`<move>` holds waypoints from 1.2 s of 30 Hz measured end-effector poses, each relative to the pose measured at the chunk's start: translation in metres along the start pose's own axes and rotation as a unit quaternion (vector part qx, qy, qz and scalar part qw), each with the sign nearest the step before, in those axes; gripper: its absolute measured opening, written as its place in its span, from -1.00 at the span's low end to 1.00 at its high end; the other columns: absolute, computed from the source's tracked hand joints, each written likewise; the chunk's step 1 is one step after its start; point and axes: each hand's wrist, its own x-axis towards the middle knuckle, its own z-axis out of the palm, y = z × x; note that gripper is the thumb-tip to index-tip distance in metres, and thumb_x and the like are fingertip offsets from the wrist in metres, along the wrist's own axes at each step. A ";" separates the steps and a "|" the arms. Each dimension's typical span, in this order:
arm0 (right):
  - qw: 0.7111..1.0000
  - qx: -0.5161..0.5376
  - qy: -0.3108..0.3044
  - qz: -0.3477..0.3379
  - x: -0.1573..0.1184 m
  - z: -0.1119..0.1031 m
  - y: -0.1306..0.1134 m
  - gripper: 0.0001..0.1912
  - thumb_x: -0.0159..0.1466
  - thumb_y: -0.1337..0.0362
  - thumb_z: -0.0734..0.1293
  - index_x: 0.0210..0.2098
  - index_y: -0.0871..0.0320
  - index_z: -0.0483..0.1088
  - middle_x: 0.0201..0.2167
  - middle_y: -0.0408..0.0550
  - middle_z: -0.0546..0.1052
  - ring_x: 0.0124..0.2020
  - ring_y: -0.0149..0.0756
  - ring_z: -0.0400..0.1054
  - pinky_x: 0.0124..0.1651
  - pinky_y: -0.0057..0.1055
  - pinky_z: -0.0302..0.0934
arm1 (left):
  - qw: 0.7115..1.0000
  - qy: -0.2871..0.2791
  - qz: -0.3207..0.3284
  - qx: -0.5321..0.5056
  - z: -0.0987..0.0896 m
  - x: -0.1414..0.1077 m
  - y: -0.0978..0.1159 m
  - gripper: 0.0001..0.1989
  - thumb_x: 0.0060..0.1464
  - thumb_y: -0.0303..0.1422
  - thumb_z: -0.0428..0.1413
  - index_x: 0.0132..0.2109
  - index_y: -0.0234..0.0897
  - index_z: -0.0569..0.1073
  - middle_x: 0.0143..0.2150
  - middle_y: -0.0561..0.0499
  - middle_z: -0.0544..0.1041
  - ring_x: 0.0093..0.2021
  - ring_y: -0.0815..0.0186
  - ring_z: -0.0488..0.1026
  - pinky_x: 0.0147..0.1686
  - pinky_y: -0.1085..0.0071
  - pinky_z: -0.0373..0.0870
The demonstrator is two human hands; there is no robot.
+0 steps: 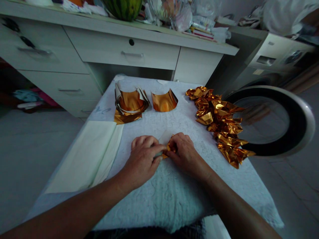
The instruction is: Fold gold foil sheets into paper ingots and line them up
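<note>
Both hands meet over the middle of the cloth-covered table. A small piece of gold foil paper shows between them, with a pale, partly see-through edge behind it. My right hand has its fingers curled and pinched on the foil. On the other side, my left hand is closed, thumb and fingers pressed on the foil's left end. Most of the piece is hidden by fingers. Beyond the hands lie a curled stack of gold foil sheets and one curved single sheet.
Crumpled, folded gold foil pieces lie in a heap along the table's right side. White paper sheets rest at the left. An open washing machine door reaches the right edge. White drawers stand behind, with a watermelon on top.
</note>
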 end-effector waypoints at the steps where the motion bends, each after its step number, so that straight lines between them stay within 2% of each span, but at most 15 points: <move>1: 1.000 -0.001 -0.001 0.001 0.000 0.000 0.000 -0.85 0.24 0.31 0.36 -0.34 0.12 0.26 -0.24 -0.04 0.38 -0.19 -0.20 0.19 -0.12 -0.25 0.10 | 1.000 0.000 0.001 -0.002 0.000 0.000 0.000 -0.72 0.10 -0.47 0.12 -0.07 -0.03 0.52 -0.15 0.03 0.44 -0.06 0.15 0.29 -0.03 0.10 0.15; 4: 1.000 -0.012 -0.009 0.007 -0.002 -0.001 -0.003 -0.87 0.22 0.34 0.35 -0.31 0.12 0.27 -0.22 -0.03 0.38 -0.16 -0.17 0.19 -0.09 -0.22 0.10 | 1.000 -0.003 0.001 -0.008 0.000 0.001 -0.001 -0.70 0.09 -0.48 0.14 -0.06 -0.02 0.53 -0.16 0.03 0.44 -0.06 0.16 0.30 -0.03 0.10 0.16; 10: 0.999 -0.047 0.004 -0.010 -0.007 -0.001 -0.009 -0.82 0.23 0.22 0.34 -0.23 0.11 0.27 -0.17 0.01 0.36 -0.13 -0.10 0.18 -0.09 -0.17 0.11 | 1.000 -0.007 -0.002 -0.011 0.000 0.001 -0.003 -0.72 0.13 -0.43 0.16 -0.03 0.00 0.53 -0.16 0.03 0.44 -0.06 0.17 0.30 -0.03 0.12 0.17; 14: 0.998 -0.061 -0.002 0.000 -0.007 0.000 -0.010 -0.78 0.22 0.21 0.33 -0.19 0.12 0.25 -0.15 0.03 0.36 -0.11 -0.08 0.18 -0.08 -0.14 0.11 | 1.000 -0.016 -0.004 -0.008 0.000 0.002 -0.003 -0.70 0.11 -0.45 0.16 -0.03 -0.02 0.53 -0.16 0.03 0.44 -0.06 0.16 0.30 -0.03 0.12 0.18; 23: 1.000 -0.008 -0.016 -0.015 -0.006 -0.005 -0.004 -0.67 0.21 0.37 0.30 -0.04 0.07 0.21 -0.06 0.03 0.38 -0.04 -0.08 0.20 0.02 -0.11 0.11 | 1.000 -0.019 -0.003 -0.001 0.001 0.001 -0.005 -0.64 0.07 -0.49 0.16 -0.02 0.00 0.52 -0.16 0.03 0.43 -0.05 0.15 0.30 -0.01 0.12 0.18; 36: 0.998 0.014 -0.054 -0.031 -0.007 -0.010 0.002 -0.46 0.20 0.56 0.21 0.12 0.02 0.16 0.03 0.01 0.35 0.01 -0.13 0.19 0.08 -0.13 0.08 | 1.000 -0.023 -0.002 -0.004 0.001 0.000 -0.006 -0.64 0.06 -0.51 0.16 -0.01 -0.04 0.53 -0.15 0.02 0.43 -0.04 0.14 0.30 0.01 0.10 0.15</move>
